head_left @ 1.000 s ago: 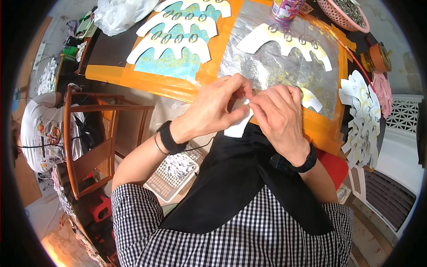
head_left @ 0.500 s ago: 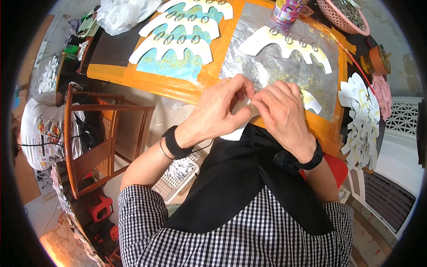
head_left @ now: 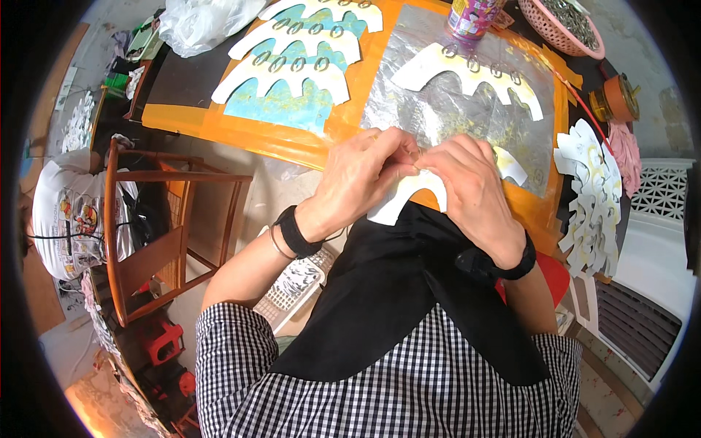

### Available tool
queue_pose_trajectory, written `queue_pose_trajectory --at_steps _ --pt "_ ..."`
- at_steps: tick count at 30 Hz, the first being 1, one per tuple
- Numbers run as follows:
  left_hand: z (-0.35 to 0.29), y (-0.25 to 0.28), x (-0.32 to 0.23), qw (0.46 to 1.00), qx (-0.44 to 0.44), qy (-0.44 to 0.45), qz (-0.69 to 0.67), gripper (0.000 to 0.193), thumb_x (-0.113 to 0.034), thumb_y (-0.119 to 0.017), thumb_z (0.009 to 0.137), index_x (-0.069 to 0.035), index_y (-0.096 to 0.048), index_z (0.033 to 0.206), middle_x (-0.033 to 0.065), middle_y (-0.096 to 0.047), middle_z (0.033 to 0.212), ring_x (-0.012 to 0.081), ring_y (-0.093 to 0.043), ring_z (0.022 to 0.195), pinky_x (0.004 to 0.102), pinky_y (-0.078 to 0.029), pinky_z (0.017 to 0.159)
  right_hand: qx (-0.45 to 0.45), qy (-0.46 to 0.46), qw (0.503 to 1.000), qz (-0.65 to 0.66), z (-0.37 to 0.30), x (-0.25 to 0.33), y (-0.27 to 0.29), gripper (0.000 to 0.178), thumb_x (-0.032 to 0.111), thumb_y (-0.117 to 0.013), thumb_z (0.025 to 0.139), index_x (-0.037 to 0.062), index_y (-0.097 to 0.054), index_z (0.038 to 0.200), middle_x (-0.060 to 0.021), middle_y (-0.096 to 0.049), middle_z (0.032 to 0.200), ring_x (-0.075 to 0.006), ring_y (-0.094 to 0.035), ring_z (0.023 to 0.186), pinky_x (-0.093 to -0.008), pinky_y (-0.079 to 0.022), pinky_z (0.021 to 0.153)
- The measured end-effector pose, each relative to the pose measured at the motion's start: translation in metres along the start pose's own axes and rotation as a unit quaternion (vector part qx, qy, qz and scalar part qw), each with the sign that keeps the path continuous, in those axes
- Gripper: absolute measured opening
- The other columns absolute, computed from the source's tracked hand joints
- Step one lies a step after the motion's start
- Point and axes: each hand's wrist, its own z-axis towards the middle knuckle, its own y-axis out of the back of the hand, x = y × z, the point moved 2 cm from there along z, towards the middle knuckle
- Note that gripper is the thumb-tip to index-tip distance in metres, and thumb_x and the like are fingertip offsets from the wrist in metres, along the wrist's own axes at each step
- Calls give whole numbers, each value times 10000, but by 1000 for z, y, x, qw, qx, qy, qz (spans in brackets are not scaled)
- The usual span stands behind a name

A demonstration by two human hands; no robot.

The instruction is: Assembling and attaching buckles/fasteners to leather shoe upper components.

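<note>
In front of my black apron, both hands pinch the top edge of a white scalloped strip [head_left: 391, 206] with curved cut-outs. My left hand [head_left: 361, 171] and my right hand [head_left: 467, 182] meet fingertip to fingertip there. Something small may sit between the fingertips, too hidden to make out. A yellow-smeared white end [head_left: 510, 166] shows past my right hand; whether it belongs to the same strip I cannot tell. Beyond my hands lies another white scalloped strip [head_left: 475, 73] with dark metal rings along it, on a silver sheet [head_left: 387, 102] stained yellow.
More ringed white strips [head_left: 281, 75] lie on blue sheets at the left. A purple tub [head_left: 469, 18] and a pink basket of metal pieces [head_left: 566, 25] stand at the far side. White scalloped strips [head_left: 590, 197] are piled right. A wooden chair [head_left: 150, 270] and another person [head_left: 77, 212] are left.
My left hand has shifted slightly away from me, and my fingertips have drawn together. More of the white strip and its curved cut-out shows below them.
</note>
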Motion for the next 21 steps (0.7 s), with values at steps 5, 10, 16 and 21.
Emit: queue_pose_trajectory --at_steps 5,10,16,21 --pt "-4 -1 -5 993 1 -67 94 231 -61 -774 838 -64 -665 1042 82 -685 922 278 -659 826 376 -536 719 1 -28 999 21 0 7 1 122 49 -692 855 73 -662 971 -40 -661 973 -247 -579 983 -402 -393 899" --pt "-11 -6 -5 988 -15 -82 133 206 -43 -757 829 -84 -670 1011 66 -661 988 295 -621 928 396 -514 789 -20 -24 1000 -1 -2 7 0 190 98 -775 800 87 -671 958 -23 -668 967 -234 -589 995 -403 -395 910" --pt "-13 -9 -4 984 -36 -96 146 193 -29 -753 824 -79 -657 984 66 -650 940 305 -599 888 402 -502 759 -36 -9 999 -24 -3 8 -2 170 120 -789 792 104 -681 922 -1 -660 949 -208 -586 976 -394 -395 898" --pt "-13 -6 0 991 -47 -70 107 179 -7 -723 851 -68 -634 993 69 -649 935 304 -582 888 388 -488 774 -41 -10 998 -41 -2 11 -3 145 102 -779 803 108 -669 898 3 -655 929 -198 -588 943 -388 -400 879"
